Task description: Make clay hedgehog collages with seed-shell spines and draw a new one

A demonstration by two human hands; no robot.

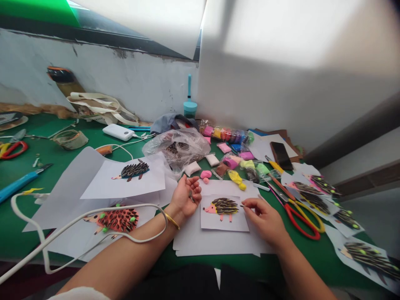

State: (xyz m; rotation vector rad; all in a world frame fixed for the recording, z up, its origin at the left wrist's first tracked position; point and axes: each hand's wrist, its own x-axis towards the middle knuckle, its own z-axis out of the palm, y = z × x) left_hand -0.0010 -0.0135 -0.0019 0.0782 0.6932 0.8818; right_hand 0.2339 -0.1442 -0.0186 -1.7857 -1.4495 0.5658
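My left hand (185,196) is turned palm up with its fingers curled, cupping a few dark striped sunflower seeds (191,196). Thumb and forefinger of my right hand (264,216) pinch a single small sunflower seed (242,205) at the right edge of a white card. On that card is a hedgehog picture (225,207) with a pink clay face and legs, yellow clay edging and rows of seeds as spines. The card lies on a stack of white paper (215,246) between my hands. Pink clay lumps (206,174) sit just beyond my left fingertips.
A plastic bag of seeds (176,146) and clay packets (231,160) lie behind the card. Scissors (301,214) and finished hedgehog pictures (365,254) are at right. More hedgehog cards (134,171) lie at left, where a white cable (103,208) crosses over my left forearm.
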